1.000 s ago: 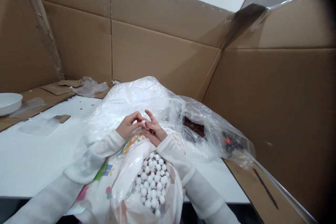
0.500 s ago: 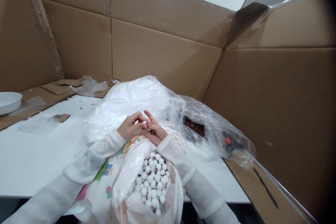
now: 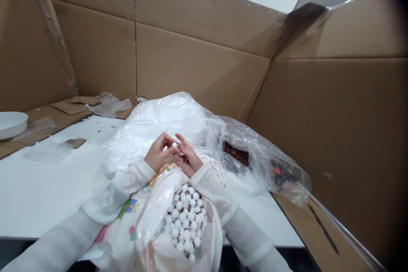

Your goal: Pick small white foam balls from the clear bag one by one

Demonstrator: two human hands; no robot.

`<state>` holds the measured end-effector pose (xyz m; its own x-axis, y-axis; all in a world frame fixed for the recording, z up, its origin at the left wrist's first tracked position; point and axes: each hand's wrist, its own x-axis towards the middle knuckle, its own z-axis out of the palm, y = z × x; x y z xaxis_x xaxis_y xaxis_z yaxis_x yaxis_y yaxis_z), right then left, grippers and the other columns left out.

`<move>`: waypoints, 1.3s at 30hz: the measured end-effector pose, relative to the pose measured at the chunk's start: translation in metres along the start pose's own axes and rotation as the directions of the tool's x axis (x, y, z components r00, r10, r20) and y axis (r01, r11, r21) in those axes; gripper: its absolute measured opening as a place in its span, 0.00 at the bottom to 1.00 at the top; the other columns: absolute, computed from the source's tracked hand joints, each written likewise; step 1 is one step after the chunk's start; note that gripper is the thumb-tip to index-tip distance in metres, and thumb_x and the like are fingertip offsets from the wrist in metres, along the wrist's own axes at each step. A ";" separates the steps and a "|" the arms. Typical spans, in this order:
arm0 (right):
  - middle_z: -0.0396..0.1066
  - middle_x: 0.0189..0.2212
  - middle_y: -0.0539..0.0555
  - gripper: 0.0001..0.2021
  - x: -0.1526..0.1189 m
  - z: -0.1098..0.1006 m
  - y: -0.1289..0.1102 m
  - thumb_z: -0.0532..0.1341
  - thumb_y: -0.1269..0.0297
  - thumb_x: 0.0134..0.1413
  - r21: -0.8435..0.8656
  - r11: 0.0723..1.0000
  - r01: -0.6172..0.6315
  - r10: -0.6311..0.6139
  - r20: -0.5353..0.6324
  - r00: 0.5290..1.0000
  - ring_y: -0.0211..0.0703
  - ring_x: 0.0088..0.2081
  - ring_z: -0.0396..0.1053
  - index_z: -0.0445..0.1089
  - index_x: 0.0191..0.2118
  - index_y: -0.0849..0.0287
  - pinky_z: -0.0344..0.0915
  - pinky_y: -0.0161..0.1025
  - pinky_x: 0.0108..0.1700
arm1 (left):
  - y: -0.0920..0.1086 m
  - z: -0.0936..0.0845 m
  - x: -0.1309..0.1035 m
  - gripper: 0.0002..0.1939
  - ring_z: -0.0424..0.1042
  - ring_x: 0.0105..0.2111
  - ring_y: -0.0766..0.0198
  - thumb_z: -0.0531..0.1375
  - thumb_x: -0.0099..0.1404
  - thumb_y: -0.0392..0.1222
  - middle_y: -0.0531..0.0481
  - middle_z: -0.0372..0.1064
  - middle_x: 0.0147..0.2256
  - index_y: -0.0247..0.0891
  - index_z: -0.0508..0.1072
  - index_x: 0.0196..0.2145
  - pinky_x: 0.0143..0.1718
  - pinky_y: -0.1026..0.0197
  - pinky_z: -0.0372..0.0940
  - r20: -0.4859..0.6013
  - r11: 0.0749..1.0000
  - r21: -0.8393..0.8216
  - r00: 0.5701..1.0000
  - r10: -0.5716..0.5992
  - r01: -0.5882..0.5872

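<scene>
Left hand [image 3: 158, 154] has crept slightly to the right since a second ago, and the little white ball [image 3: 174, 145] in its fingers shows more clearly. Using the printed bag [image 3: 145, 229] as landmark: way off to its left sits a white bowl [image 3: 12, 125], then, closer, a flat clear bag [image 3: 47, 153] on the white table [image 3: 47, 197]. Past the far end of the printed bag there's a big puffy bag [image 3: 153, 114] of white stuff. Just beyond the printed bag, left thumb and fingertips are pinched on that ball. Heap of white balls [image 3: 188, 223] inside the printed bag, btw. Also just beyond it is the right hand [image 3: 190, 155], red-brown bits [image 3: 185, 160] against its palm, one finger stretched out; can't tell if the others grip anything. Right of the printed bag, a dark brown bundle [image 3: 236, 153] and something black and red [image 3: 279, 173], too blurry to name, show through clear plastic.
</scene>
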<state>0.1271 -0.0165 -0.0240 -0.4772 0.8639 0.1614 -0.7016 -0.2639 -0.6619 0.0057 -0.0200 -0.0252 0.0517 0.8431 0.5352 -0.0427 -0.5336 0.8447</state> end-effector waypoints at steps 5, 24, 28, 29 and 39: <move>0.61 0.24 0.47 0.14 0.001 -0.001 0.000 0.61 0.73 0.44 0.022 1.000 0.004 -0.004 -0.024 1.000 0.26 0.19 0.52 0.65 0.40 0.58 0.51 0.24 0.18 | 0.000 -0.002 -0.001 0.11 0.64 0.27 0.68 0.61 0.54 0.39 0.56 0.62 0.27 0.38 0.65 0.35 0.31 0.65 0.59 0.049 0.999 0.013 0.998 0.032 -0.033; 0.61 0.23 0.47 0.12 0.000 0.006 -0.003 0.56 0.79 0.45 0.143 0.990 -0.010 0.033 -0.163 0.986 0.28 0.19 0.54 0.66 0.36 0.59 0.55 0.24 0.18 | -0.008 -0.001 -0.002 0.15 0.64 0.25 0.68 0.65 0.46 0.42 0.56 0.63 0.23 0.37 0.61 0.25 0.28 0.65 0.59 0.008 0.999 -0.031 0.999 -0.039 0.039; 0.61 0.22 0.47 0.12 0.000 0.004 -0.003 0.57 0.79 0.45 0.126 0.992 -0.014 0.034 -0.159 0.987 0.28 0.19 0.55 0.66 0.36 0.58 0.57 0.25 0.20 | -0.006 0.000 -0.002 0.17 0.62 0.24 0.69 0.66 0.45 0.43 0.57 0.59 0.23 0.37 0.60 0.23 0.27 0.66 0.58 0.014 0.999 -0.021 1.000 -0.028 0.029; 0.61 0.22 0.46 0.12 0.000 0.004 -0.003 0.57 0.79 0.45 0.120 0.993 -0.015 0.034 -0.157 0.987 0.28 0.19 0.55 0.65 0.36 0.58 0.57 0.25 0.20 | -0.006 0.000 -0.003 0.17 0.62 0.24 0.69 0.66 0.46 0.43 0.57 0.59 0.23 0.37 0.60 0.23 0.27 0.66 0.58 0.022 1.000 -0.020 0.999 -0.023 0.024; 0.61 0.22 0.47 0.12 0.001 0.002 -0.001 0.58 0.78 0.43 0.100 0.995 -0.005 0.021 -0.163 0.986 0.29 0.19 0.55 0.65 0.36 0.58 0.56 0.26 0.19 | -0.008 -0.003 -0.002 0.15 0.61 0.25 0.68 0.64 0.50 0.46 0.56 0.59 0.22 0.37 0.61 0.22 0.29 0.65 0.58 0.036 0.999 0.012 0.999 0.036 -0.037</move>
<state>0.1264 -0.0162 -0.0214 -0.3995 0.9164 0.0260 -0.7487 -0.3098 -0.5860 0.0034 -0.0175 -0.0334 0.0860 0.8202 0.5656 -0.0325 -0.5651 0.8244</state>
